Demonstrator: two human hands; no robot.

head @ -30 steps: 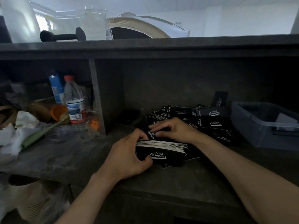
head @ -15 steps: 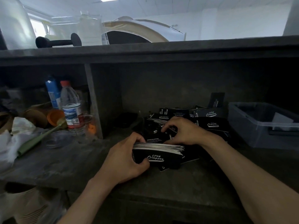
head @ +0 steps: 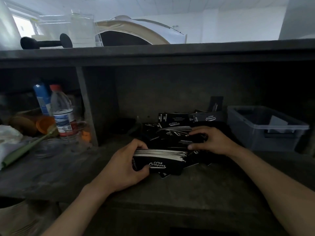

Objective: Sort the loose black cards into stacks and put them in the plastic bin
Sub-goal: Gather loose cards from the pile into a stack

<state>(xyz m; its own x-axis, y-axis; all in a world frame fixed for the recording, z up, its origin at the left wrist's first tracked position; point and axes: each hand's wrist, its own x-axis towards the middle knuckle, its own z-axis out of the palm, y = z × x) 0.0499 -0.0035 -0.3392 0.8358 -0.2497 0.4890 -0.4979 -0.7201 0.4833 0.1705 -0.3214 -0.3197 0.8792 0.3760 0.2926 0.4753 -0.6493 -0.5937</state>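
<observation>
Head view: cards (head: 177,120) on dark shelf (head: 204,193); white room (head: 238,23).

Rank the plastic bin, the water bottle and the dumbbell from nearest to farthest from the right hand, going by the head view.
1. plastic bin, just to the right of the right hand.
2. water bottle, in the left compartment.
3. dumbbell, on top of the shelf, far left.

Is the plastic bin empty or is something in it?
Not empty: the bin holds a pale flat thing near its right side. What it is, cannot tell.
</observation>
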